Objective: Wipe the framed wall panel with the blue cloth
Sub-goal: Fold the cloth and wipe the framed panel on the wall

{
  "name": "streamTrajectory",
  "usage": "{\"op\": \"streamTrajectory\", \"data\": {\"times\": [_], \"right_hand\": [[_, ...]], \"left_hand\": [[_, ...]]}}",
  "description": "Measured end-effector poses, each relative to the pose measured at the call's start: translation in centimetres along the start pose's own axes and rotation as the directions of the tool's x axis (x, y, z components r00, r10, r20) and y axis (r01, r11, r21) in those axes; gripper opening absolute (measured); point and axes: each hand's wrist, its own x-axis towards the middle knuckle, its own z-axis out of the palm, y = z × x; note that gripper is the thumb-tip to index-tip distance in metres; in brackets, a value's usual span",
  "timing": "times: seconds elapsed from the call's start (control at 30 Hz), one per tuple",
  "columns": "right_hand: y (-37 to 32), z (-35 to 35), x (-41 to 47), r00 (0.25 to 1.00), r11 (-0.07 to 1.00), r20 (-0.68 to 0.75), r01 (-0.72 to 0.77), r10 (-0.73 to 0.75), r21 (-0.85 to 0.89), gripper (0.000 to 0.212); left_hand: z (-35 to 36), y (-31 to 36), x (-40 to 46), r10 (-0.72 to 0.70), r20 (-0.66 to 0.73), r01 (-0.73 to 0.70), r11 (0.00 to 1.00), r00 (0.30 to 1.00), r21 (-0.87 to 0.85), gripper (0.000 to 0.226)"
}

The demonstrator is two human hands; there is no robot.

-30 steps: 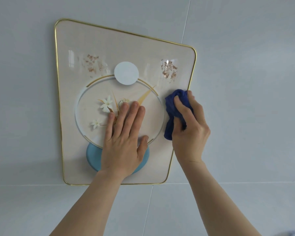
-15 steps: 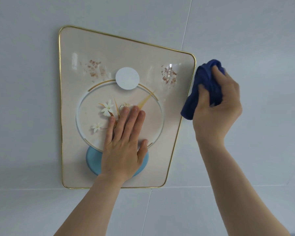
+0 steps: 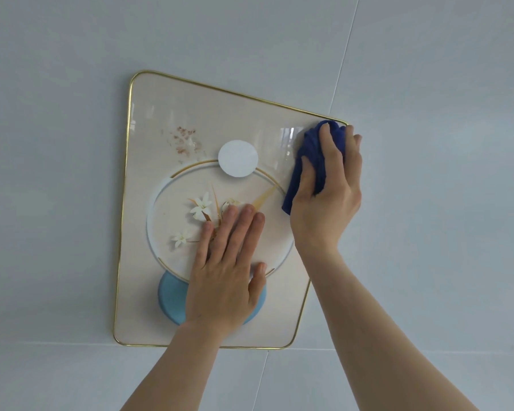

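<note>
The right hand (image 3: 327,200) grips the bunched blue cloth (image 3: 315,161) against the framed wall panel's (image 3: 149,120) top right corner; the left hand (image 3: 226,274) lies flat, fingers spread, near its centre.

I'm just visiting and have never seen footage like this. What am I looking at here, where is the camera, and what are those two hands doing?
There is no machine here: a person does the job with bare hands. The single camera sits on the person's head, so you see their own arms reaching forward to a pale tiled wall. On it hangs a framed wall panel with a thin gold rim, printed with white flowers, a white disc and a blue shape. The left hand lies flat on the panel's lower middle, likely steadying it. The right hand grips a bunched blue cloth and presses it near the panel's upper right corner. Brownish specks show at the upper left.
</note>
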Motion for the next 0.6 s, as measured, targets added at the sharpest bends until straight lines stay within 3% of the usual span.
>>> {"op": "streamTrajectory", "data": {"times": [0.27,0.43,0.6], "right_hand": [[-1.6,1.8,0.4,0.957,0.961,0.141,0.266,-0.254,-0.075,0.036],[2.2,0.2,0.6,0.825,0.835,0.266,0.54,-0.499,-0.107,0.034],[4.3,-2.0,-0.5,0.737,0.738,0.333,0.657,-0.588,-0.152,0.033]], "left_hand": [[-0.4,-0.1,-0.1,-0.015,0.014,0.015,1.0,1.0,-0.008,0.082],[-0.1,0.0,-0.1,-0.017,0.012,0.016,1.0,1.0,0.005,0.079],[-0.2,0.0,-0.1,-0.012,0.006,0.012,1.0,1.0,0.004,0.08]]}}
